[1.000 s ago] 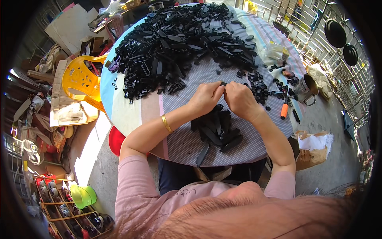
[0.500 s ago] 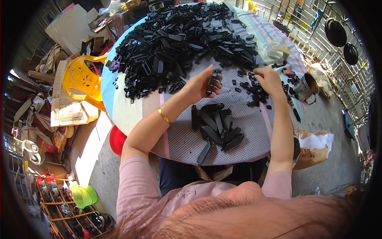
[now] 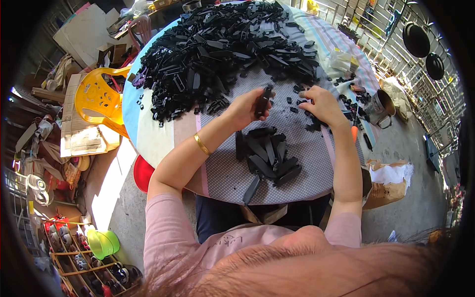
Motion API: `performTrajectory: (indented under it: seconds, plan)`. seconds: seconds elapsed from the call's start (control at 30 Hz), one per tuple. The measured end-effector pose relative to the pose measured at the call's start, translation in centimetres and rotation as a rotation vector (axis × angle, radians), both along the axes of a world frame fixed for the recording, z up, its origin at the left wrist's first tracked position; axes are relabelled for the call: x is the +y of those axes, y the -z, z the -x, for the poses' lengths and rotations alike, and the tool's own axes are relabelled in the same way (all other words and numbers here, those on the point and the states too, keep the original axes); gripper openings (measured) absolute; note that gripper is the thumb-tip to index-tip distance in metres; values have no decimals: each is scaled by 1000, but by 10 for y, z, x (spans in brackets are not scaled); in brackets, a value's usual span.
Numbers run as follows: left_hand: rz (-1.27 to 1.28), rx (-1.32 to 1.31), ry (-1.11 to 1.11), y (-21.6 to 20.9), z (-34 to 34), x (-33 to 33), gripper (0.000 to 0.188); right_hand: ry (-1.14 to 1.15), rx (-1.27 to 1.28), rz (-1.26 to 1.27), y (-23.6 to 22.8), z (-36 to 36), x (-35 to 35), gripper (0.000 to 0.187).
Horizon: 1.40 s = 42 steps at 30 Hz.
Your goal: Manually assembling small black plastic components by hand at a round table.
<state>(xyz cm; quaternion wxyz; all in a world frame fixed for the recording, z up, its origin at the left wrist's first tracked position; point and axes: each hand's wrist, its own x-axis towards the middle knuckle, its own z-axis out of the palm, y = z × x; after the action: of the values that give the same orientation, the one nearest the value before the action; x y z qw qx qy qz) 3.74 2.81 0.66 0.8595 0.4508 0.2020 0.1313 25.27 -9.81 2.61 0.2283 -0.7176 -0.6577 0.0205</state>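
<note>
My left hand [image 3: 243,110] is closed around a long, flat black plastic piece [image 3: 262,103], tilted upward over the table. My right hand [image 3: 324,108] has thumb and fingers pinched together beside scattered small black plastic bits [image 3: 312,123]; whatever is between the fingertips is too small to make out. Between my forearms lies a loose cluster of long black plastic pieces [image 3: 267,156], several of them overlapping. A big heap of mixed black plastic parts [image 3: 208,54] covers the far side of the round table [image 3: 227,183].
A metal mug [image 3: 382,106] stands at the table's right edge, near a clear plastic bag [image 3: 341,62]. Something orange [image 3: 354,133] shows beside my right forearm. A yellow chair [image 3: 99,101] and a red stool [image 3: 142,173] stand to the left.
My right hand has moved left from the small bits toward my left hand. My left hand has turned the long piece and its fingers have closed more around it. The orange thing has come into sight.
</note>
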Motion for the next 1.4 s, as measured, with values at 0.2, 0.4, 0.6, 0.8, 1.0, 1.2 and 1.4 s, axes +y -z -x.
performTrajectory:
  seconds: [0.2, 0.4, 0.6, 0.8, 1.0, 1.2, 1.4]
  plan:
    - [38, -68, -36, 0, 0, -3, 31, -70, -183, -252, 13, 5, 9, 23]
    - [30, -133, -44, 4, 0, -6, 29, -191, 642, -353, 4, 69, 7, 15]
    - [-46, -149, -6, 8, -2, -7, 28, -155, 521, -381, 9, 69, 8, 16]
    - [-236, -50, -92, 3, -3, -17, 27, -131, 396, -324, 0, 79, 2, 18]
    - [-619, 134, -226, -2, -3, -21, 32, -237, 332, -333, 4, 81, 1, 10]
    - [-1087, 169, -424, 3, -4, -25, 36, -301, -62, -378, 13, 84, 4, 9]
    - [-998, 112, -519, -1, -6, -33, 34, -311, -96, -344, 5, 93, -2, 9]
